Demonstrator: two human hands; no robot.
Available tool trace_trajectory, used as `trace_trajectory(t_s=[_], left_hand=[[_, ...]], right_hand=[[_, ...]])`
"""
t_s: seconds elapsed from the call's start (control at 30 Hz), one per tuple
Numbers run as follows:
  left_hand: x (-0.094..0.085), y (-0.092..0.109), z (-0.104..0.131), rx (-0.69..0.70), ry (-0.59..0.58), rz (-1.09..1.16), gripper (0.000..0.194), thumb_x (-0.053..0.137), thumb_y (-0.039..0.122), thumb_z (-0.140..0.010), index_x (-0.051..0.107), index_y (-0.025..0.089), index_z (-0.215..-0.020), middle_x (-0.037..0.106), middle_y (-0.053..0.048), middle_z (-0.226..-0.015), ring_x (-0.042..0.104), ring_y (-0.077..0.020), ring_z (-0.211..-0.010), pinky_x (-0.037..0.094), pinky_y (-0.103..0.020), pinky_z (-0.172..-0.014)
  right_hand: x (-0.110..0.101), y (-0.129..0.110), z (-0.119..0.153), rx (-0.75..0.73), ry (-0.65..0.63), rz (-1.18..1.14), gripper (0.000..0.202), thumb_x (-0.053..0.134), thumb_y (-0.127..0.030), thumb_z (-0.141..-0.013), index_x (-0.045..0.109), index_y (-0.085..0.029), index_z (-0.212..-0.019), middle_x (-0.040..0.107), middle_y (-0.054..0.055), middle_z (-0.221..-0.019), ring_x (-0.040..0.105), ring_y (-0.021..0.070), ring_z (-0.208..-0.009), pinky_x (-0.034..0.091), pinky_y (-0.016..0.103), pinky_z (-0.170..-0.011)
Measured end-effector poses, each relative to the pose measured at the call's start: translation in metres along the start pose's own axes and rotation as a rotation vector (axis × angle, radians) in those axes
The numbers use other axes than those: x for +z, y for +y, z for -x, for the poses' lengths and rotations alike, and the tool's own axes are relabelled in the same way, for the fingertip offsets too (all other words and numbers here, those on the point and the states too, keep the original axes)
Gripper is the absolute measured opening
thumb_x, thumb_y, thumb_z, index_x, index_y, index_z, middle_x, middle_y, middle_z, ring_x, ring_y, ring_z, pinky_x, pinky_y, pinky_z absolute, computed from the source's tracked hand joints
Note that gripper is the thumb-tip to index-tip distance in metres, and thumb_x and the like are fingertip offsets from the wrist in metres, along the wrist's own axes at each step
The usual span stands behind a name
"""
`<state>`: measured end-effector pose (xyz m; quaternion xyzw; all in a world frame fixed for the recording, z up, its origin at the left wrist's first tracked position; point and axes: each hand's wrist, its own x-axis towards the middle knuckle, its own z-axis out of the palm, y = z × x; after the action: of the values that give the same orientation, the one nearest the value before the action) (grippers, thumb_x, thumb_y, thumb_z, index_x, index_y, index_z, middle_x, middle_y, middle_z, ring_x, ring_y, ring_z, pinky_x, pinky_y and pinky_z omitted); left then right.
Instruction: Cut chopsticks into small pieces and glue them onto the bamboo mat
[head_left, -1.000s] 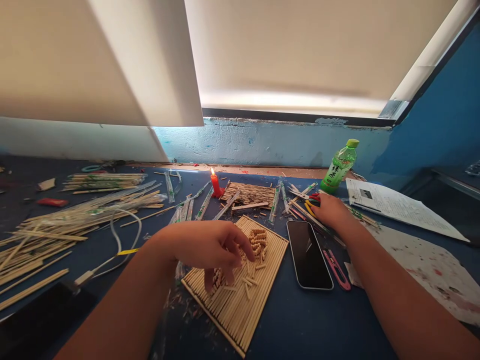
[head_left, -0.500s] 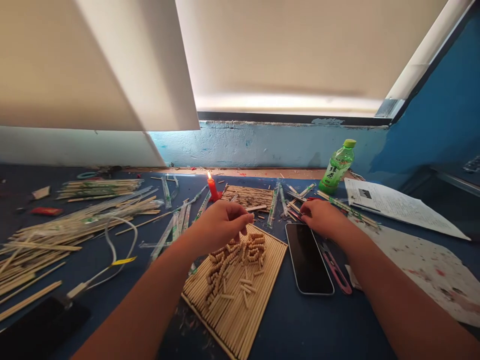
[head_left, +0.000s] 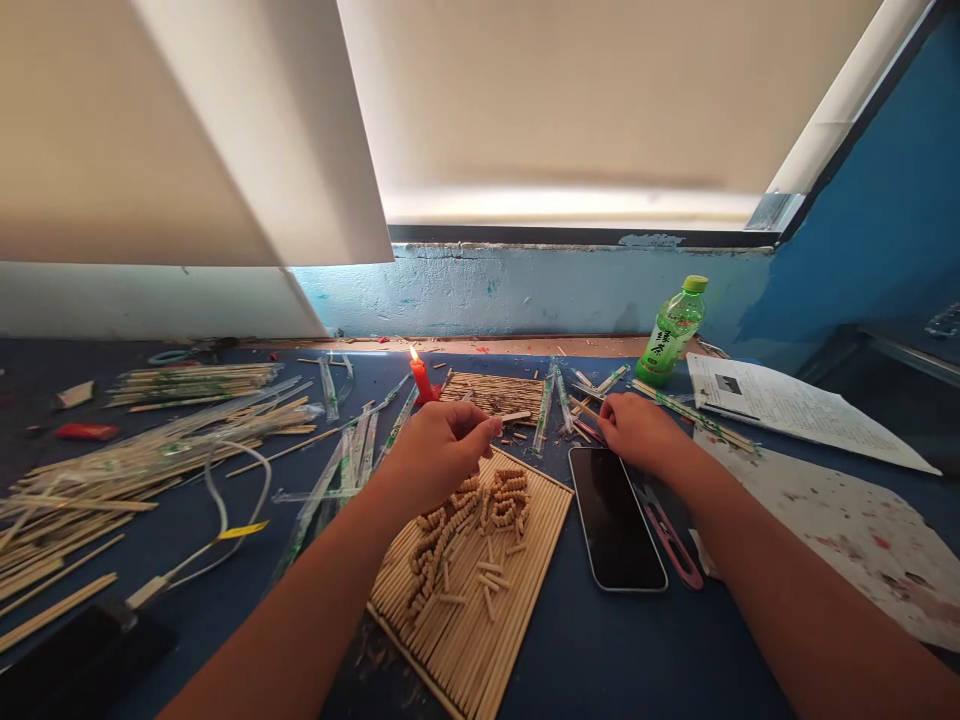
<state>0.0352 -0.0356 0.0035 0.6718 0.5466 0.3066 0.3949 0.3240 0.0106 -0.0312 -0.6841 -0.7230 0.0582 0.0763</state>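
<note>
The step in hand looks to be picking out a stick (head_left: 585,408) from the clutter beyond the far end of the phone (head_left: 616,520). The right hand (head_left: 637,436) is curled nearly closed there and seems to pinch the stick's near end, though its fingers hide the grip. The left hand (head_left: 448,452) has thumb and forefinger drawn close together over the far corner of the board (head_left: 480,650); whether a piece sits between them I cannot tell. The board lies askew on the desk (head_left: 600,640), its right corner just beside the phone, with ridged coils (head_left: 426,575) toward its left and far edges and loose pieces (head_left: 491,577) near its middle. A lit candle (head_left: 421,382) stands toward the desk's far edge. I judge the next move calls for a light fingertip grip, the left hand clear of the flame and both sleeve-free wrists clear of the coils.
</note>
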Motion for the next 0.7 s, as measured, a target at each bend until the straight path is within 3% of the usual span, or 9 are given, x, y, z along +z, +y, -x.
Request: trace_trajectory(t_s=[0.13,0.23,0.33,0.43,0.53,0.7], left_hand=[[0.004,0.0,-0.002,-0.012,0.021,0.177,0.032,0.067,0.05,-0.085,0.073,0.02,-0.097,0.071,-0.006,-0.076,0.059,-0.0136,-0.054,0.046,-0.024,-0.046],[0.01,0.004,-0.002,0.03,0.006,0.394,0.035,0.072,0.047,-0.083,0.072,0.02,-0.106,0.073,-0.007,-0.09,0.06,-0.0118,-0.057,0.048,-0.023,-0.047],[0.013,0.007,-0.001,0.096,-0.009,0.569,0.027,0.075,0.043,-0.083,0.075,0.018,-0.092,0.071,-0.004,-0.079,0.06,-0.01,-0.057,0.049,-0.02,-0.049],[0.011,0.009,-0.002,0.079,0.101,0.773,0.02,0.08,0.036,-0.081,0.076,0.017,-0.084,0.065,0.001,-0.066,0.057,-0.0063,-0.056,0.05,-0.016,-0.054],[0.006,0.011,-0.004,0.036,0.272,0.936,0.018,0.086,0.029,-0.074,0.077,0.016,-0.082,0.067,0.002,-0.073,0.058,-0.004,-0.06,0.051,-0.011,-0.057],[0.012,0.012,-0.003,-0.04,0.187,1.009,0.024,0.089,0.029,-0.069,0.076,0.013,-0.08,0.067,0.001,-0.071,0.058,-0.0034,-0.058,0.051,-0.011,-0.056]], right_hand=[[-0.016,-0.02,0.016,-0.141,0.133,-0.155,0.015,0.044,-0.024,-0.1,0.058,-0.018,-0.103,0.067,0.011,-0.1,0.062,0.0227,-0.091,0.046,0.032,-0.077],[-0.025,-0.046,0.039,-0.316,0.087,-0.312,0.017,0.041,-0.035,-0.104,0.053,-0.024,-0.105,0.067,0.0,-0.087,0.06,0.0149,-0.072,0.044,0.025,-0.065],[-0.027,-0.066,0.06,-0.483,0.006,-0.616,0.015,0.047,-0.036,-0.103,0.055,-0.023,-0.102,0.064,-0.002,-0.077,0.055,0.0131,-0.062,0.041,0.024,-0.058],[-0.028,-0.073,0.07,-0.497,-0.163,-0.704,0.024,0.045,-0.039,-0.103,0.06,-0.021,-0.094,0.062,-0.002,-0.069,0.055,0.0125,-0.058,0.041,0.023,-0.055],[-0.029,-0.073,0.072,-0.49,-0.273,-0.714,0.036,0.044,-0.039,-0.104,0.064,-0.019,-0.08,0.064,0.0,-0.067,0.057,0.0119,-0.057,0.041,0.022,-0.053],[-0.026,-0.084,0.075,-0.4,-0.252,-0.84,0.036,0.049,-0.038,-0.102,0.061,-0.019,-0.073,0.061,-0.002,-0.058,0.049,0.0102,-0.05,0.038,0.022,-0.049]])
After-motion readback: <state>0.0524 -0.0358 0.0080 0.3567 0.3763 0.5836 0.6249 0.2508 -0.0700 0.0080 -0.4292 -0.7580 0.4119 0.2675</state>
